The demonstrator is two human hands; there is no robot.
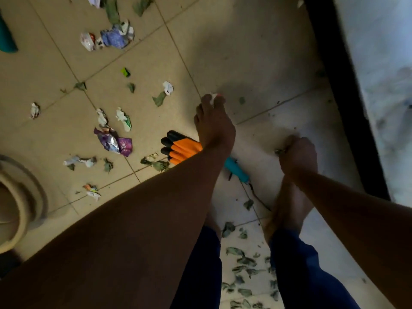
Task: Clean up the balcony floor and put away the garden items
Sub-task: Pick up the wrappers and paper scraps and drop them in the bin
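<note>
While left hand (214, 126) pinches paper scrap (213, 97) | black threshold (343, 90) near right

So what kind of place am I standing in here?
Probably a tiled balcony or patio floor being cleaned: dry leaves and crumpled wrappers litter it, and orange-and-black garden gloves lie beside a teal-handled tool.

1. A black strip (343, 97) is running along the right edge of the tiled floor (245, 52), slanting from the top down towards the right.
2. A pale grey mottled area (383, 52) is lying beyond that strip.
3. A bare foot (287, 208) is standing on the tiles, with dark blue trouser legs (296, 275) showing below it.
4. A beige round rimmed object (20, 208) is sitting at the left edge, partly cut off.
5. A teal object (6, 36) is poking in at the upper left.
</note>
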